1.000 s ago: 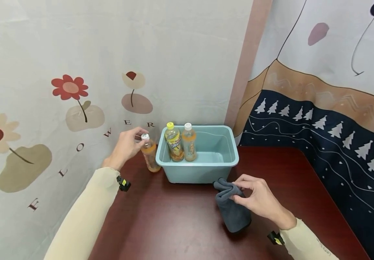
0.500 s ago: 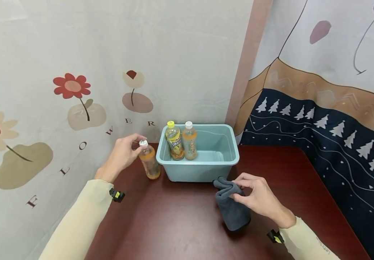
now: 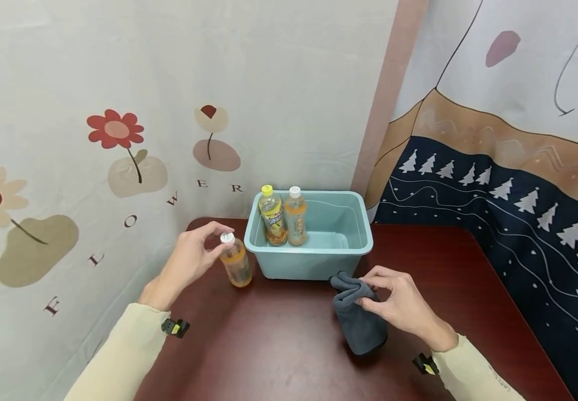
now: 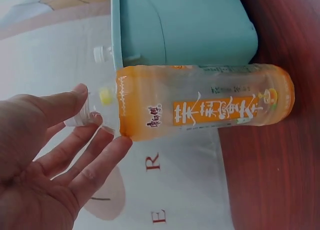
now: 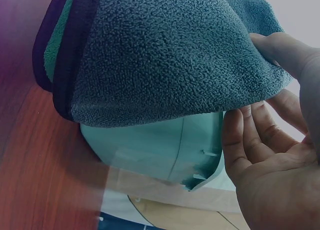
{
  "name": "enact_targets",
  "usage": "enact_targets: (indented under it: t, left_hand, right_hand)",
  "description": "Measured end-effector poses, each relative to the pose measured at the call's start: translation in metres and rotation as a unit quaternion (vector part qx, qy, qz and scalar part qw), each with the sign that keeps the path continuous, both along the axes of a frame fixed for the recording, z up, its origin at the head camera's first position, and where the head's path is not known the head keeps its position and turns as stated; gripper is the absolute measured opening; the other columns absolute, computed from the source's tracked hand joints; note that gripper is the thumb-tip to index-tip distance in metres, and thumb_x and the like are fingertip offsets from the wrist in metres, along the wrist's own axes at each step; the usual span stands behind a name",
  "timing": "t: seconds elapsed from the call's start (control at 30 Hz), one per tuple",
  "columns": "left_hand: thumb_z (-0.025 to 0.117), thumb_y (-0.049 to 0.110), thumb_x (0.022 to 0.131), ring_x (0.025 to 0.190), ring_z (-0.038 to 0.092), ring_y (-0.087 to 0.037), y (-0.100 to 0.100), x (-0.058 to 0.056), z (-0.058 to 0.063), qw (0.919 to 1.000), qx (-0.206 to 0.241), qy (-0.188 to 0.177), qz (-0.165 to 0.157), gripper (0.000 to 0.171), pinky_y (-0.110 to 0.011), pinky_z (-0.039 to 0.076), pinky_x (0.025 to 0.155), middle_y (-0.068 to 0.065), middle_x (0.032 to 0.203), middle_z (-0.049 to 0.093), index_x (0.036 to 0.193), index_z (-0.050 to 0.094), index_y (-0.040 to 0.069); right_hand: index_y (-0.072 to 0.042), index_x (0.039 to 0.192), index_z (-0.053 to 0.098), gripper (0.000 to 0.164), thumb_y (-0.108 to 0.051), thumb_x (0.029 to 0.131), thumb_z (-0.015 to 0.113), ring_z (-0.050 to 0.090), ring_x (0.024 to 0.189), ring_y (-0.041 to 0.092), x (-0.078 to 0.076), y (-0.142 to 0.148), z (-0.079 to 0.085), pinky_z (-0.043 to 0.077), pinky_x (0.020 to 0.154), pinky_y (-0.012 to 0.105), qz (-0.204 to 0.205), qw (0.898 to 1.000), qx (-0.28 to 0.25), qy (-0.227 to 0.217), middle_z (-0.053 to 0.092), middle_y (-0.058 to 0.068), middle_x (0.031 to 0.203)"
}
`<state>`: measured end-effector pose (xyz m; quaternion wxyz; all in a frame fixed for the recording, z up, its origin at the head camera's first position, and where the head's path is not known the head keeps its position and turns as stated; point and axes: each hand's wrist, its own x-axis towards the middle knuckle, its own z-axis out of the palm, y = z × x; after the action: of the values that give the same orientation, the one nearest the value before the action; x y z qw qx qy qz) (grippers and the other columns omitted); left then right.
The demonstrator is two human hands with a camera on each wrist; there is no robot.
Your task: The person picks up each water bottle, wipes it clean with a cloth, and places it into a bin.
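Note:
My left hand (image 3: pixel 190 260) pinches the white-capped neck of a clear plastic bottle (image 3: pixel 237 266) with an orange label, just left of the tub. In the left wrist view the bottle (image 4: pixel 200 97) shows its label with Chinese characters, thumb and fingers around its neck. My right hand (image 3: pixel 401 303) holds a folded dark grey cloth (image 3: pixel 361 323) by its upper fold, in front of the tub's right side. The fuzzy cloth (image 5: pixel 160 55) hangs between thumb and fingers in the right wrist view. Its lower end hangs close over the table.
A light blue plastic tub (image 3: pixel 314 266) stands against the back wall. Inside, at its left, are a yellow-capped bottle (image 3: pixel 273 223) and a white-capped bottle (image 3: pixel 296 223). The dark red table (image 3: pixel 278 345) meets printed wall sheets at left, back and right.
My left hand has brought the bottle nearer to me along the tub's left side. The right hand and the cloth have stayed nearly still.

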<state>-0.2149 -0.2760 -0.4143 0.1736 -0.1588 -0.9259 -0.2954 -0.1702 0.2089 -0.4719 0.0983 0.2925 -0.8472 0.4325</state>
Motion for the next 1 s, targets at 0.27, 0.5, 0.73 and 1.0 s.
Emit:
enact_targets:
  t: [0.27,0.5,0.73,1.0]
  left_hand:
    - [0.094,0.005,0.098,0.107,0.084,-0.027,0.009,0.012,-0.001,0.9994,0.004,0.009,-0.034,0.033,-0.04,0.072,0.085,-0.006,0.124,0.087,0.129,0.083,0.013]
    - [0.092,0.004,0.1,0.112,0.083,-0.025,0.014,0.022,-0.008,0.9983,0.024,0.007,-0.052,0.034,-0.043,0.075,0.085,-0.007,0.125,0.086,0.131,0.082,0.009]
    - [0.093,0.005,0.099,0.11,0.082,-0.021,0.035,0.034,-0.013,0.9955,0.036,0.023,-0.084,0.033,-0.03,0.071,0.084,-0.003,0.122,0.086,0.13,0.082,0.008]
    - [0.094,0.008,0.099,0.107,0.082,-0.02,0.077,0.044,-0.01,0.9892,0.06,0.018,-0.132,0.035,-0.037,0.071,0.087,-0.002,0.125,0.087,0.132,0.082,0.011]
  right_hand:
    - [-0.026,0.116,0.092,0.035,-0.004,0.09,0.101,0.074,0.09,0.004,0.0,-0.001,0.002,0.063,0.073,0.025,-0.001,1.0,0.001,0.003,0.079,-0.012,0.106]
    - [-0.027,0.114,0.092,0.033,-0.006,0.09,0.102,0.073,0.091,0.003,0.003,-0.001,0.0,0.06,0.069,0.024,-0.004,1.0,0.004,0.0,0.079,-0.013,0.106]
    - [-0.027,0.115,0.091,0.034,-0.006,0.09,0.101,0.073,0.092,0.003,0.003,-0.001,0.0,0.062,0.07,0.026,0.001,1.0,0.004,0.001,0.079,-0.013,0.106]
    - [-0.025,0.117,0.091,0.034,-0.005,0.092,0.1,0.073,0.09,0.005,0.002,-0.005,0.004,0.062,0.06,0.025,0.011,1.0,-0.009,-0.008,0.079,-0.009,0.108]
